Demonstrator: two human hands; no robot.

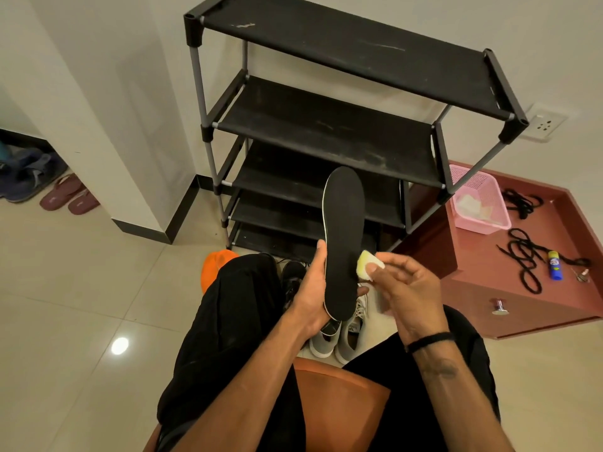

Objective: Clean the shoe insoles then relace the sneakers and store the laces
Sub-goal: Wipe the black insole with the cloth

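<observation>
My left hand (311, 293) grips a black insole (344, 236) by its lower part, holding it upright in front of me. My right hand (404, 288) pinches a small yellow-and-white sponge (368, 265) and presses it against the insole's right edge. Below my hands, a pair of grey sneakers (339, 334) stands on the floor between my knees, and a black sneaker (292, 277) lies to their left. Several black laces (525, 259) lie loose on the red cabinet top to the right.
A black shoe rack (326, 132) stands straight ahead. On the red cabinet (509, 298) sit a pink basket (476, 203) and a blue-and-yellow tube (553, 265). An orange object (215, 265) lies by my left knee. Sandals (68, 197) lie at far left.
</observation>
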